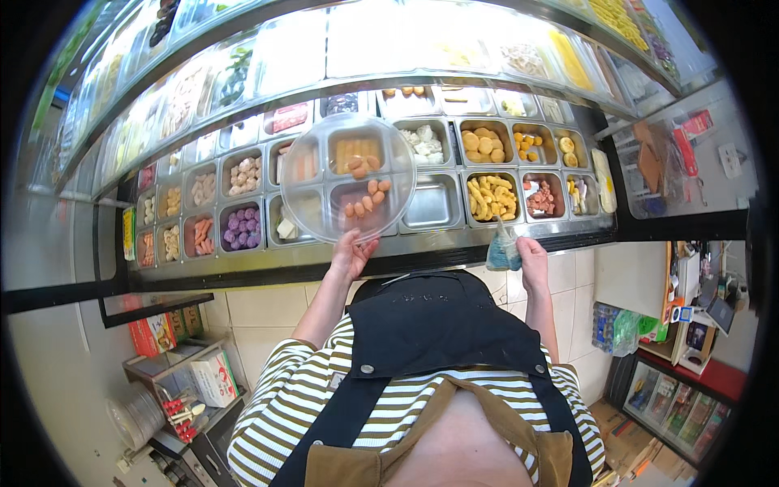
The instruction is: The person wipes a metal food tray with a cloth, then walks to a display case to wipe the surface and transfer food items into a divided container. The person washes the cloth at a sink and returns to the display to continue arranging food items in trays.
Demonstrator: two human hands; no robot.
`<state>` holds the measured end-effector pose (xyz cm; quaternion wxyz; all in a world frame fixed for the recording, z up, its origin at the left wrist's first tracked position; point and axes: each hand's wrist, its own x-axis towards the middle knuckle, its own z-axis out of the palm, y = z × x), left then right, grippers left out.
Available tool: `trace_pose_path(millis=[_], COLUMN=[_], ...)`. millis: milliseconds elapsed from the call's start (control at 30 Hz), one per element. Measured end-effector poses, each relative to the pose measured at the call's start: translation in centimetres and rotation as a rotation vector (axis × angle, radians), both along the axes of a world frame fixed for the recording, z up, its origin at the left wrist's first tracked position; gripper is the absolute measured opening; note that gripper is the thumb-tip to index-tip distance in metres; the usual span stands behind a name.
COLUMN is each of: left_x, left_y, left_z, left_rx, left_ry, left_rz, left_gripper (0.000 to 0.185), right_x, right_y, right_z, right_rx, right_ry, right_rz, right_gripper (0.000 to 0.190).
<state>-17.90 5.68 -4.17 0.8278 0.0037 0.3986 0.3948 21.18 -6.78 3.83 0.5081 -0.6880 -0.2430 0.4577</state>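
My left hand (354,254) grips the near rim of a round clear plastic bowl (304,201) that holds several small sausages (368,204). The bowl is over the metal food pans, and the pans beneath show through it. To the right, my right hand (533,259) pinches the edge of a small clear plastic bag (504,252) with blue-green contents, just in front of the pan of curved yellow pieces (492,198). A bare metal pan (431,204) lies between the bowl and those yellow pieces.
Pans of purple balls (241,229), pink octopus-shaped pieces (543,199) and other foods fill the refrigerated case. Its dark front frame (292,277) runs before me. Glass shelves (377,79) with clear bins rise behind. Boxes (213,377) stand at lower left, a small display cabinet (675,408) at lower right.
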Motion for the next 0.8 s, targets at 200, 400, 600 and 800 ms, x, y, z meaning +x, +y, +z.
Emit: trace_pose_path(millis=[200, 400, 600, 800], left_x=[0.0, -0.3, -0.1, 1.6], left_y=[-0.2, -0.7, 9.0, 14.1], left_z=[3.4, 10.5, 7.4, 2.1], left_rx=[-0.01, 0.28, 0.663, 0.846], left_ry=[-0.028, 0.171, 0.963, 1.6], left_rz=[-0.057, -0.635, -0.433, -0.711], left_gripper=[0.054, 0.032, 0.024, 0.032], right_x=[-2.9, -3.3, -1.9, -3.9], right_y=[2.7, 4.1, 2.7, 1.0], right_z=[4.7, 6.4, 8.4, 3.7], right_rx=[0.262, -0.024, 0.663, 0.308], right_ry=[-0.602, 0.056, 0.949, 1.186], right_rz=[0.407, 0.068, 0.185, -0.196], right_gripper=[0.011, 0.027, 0.037, 0.025])
